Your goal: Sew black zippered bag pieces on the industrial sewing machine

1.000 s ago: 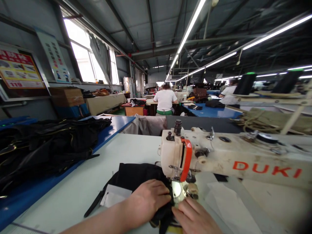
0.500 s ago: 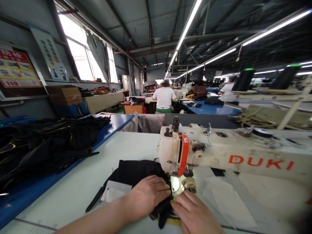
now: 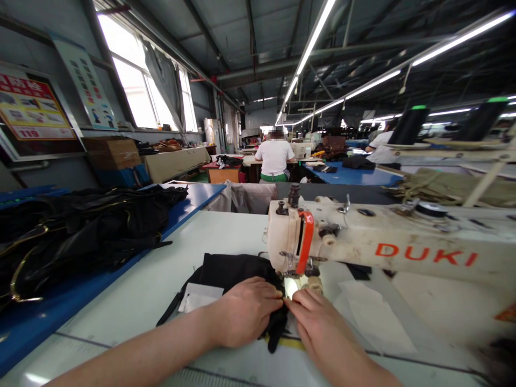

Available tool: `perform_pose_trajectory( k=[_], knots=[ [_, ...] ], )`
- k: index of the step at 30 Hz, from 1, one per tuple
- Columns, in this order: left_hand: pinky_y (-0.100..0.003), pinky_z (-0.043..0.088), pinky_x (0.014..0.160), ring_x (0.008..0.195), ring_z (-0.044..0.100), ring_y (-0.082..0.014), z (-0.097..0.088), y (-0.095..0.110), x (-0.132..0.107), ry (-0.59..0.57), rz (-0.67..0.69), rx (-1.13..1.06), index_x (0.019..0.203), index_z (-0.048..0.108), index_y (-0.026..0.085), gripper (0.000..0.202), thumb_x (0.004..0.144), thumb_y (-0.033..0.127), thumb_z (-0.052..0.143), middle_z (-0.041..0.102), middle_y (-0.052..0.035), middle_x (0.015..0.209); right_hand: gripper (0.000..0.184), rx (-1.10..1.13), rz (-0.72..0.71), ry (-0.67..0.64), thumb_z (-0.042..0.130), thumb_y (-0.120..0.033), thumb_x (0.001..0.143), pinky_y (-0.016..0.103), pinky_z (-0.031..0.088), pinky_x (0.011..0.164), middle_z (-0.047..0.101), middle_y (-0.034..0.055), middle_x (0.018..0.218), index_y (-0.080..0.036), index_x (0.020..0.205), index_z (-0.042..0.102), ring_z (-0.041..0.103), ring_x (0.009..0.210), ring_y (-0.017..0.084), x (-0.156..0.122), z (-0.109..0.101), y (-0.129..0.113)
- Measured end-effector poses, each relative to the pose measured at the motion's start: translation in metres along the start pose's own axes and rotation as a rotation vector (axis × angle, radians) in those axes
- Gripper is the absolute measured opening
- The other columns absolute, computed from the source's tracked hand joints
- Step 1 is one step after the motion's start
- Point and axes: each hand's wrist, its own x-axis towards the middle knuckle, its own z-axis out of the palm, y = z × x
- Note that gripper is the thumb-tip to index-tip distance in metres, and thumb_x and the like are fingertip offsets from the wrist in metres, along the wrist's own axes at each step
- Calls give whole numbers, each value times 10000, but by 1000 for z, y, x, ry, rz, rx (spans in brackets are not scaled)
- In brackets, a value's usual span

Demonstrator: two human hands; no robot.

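Bunched on the pale green desk [image 3: 226, 228], just left of and below the head of the cream metal sewing machine with red DUKI lettering [image 3: 342, 234]: a soft black cloth piece [image 3: 234, 266]. Laid palm down over it, left of the machine's head: left hand [image 3: 250, 312], fingers bent and close together, pressing down; impossible to tell any pinch underneath. At the cloth's right edge, on the machine's near side: right hand [image 3: 322, 322], fingers bunched, tips almost meeting the left ones; too hidden to tell pinch from touch. Farther left of the machine, against the cloth: a flat white rectangular card [image 3: 200, 296]. Under the machine's arm: loose thin white paper [image 3: 379, 317].

Could nip fingertips, from guiding so close to the machine's head. Could trap a stray fold, given such bunching. Could skew the cloth, through uneven pull between hands. Could drag the card along, if caught by the left forearm.
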Motion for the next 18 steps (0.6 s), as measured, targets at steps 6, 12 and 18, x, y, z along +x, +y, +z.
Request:
perform_pose_trajectory(
  k=[6,12,18],
  knots=[
    [-384,332,1061,1132,536,-204,0,5,-7,21,-60,-63,1201,543,176,368,856,128,426,578,-78,1232,251,-77,-22,-1,497,-18,817,403,446,845,568,70,915,-167,965,633,511,901,235,1,-4,-4],
    [-407,324,1068,1143,534,-205,5,-2,-7,10,-73,-52,1240,519,186,390,869,145,407,564,-76,1262,264,-106,-22,-8,467,-24,830,404,437,826,561,68,918,-167,994,616,507,892,235,3,-5,-3],
    [-402,319,1074,1153,530,-202,5,-6,-5,6,-70,-44,1242,520,179,386,877,145,399,571,-79,1258,270,-133,1,-35,436,-34,853,412,417,843,559,83,975,-163,1027,598,501,918,239,7,-4,-1]
  ],
)
